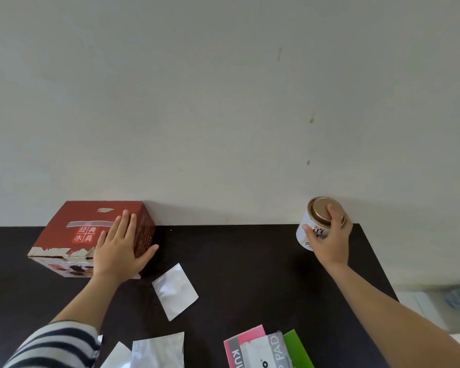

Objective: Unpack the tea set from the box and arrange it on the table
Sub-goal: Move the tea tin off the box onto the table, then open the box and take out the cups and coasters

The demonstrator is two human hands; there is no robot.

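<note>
A red cardboard box (pixel 75 229) with white characters and taped flaps stands closed at the back left of the dark table (pixel 237 261), against the wall. My left hand (pixel 118 248) lies flat on the box's right top corner, fingers spread, thumb down its right side. At the back right, a white tin (pixel 307 224) with a gold lid is tilted. My right hand (pixel 329 235) wraps around it from the right.
A silver foil pouch (pixel 175 290) lies in the middle of the table. More foil pouches (pixel 157 350) and pink, grey and green packets (pixel 266 349) sit at the near edge. The table's right edge runs close to the tin. The wall (pixel 223 102) bounds the back.
</note>
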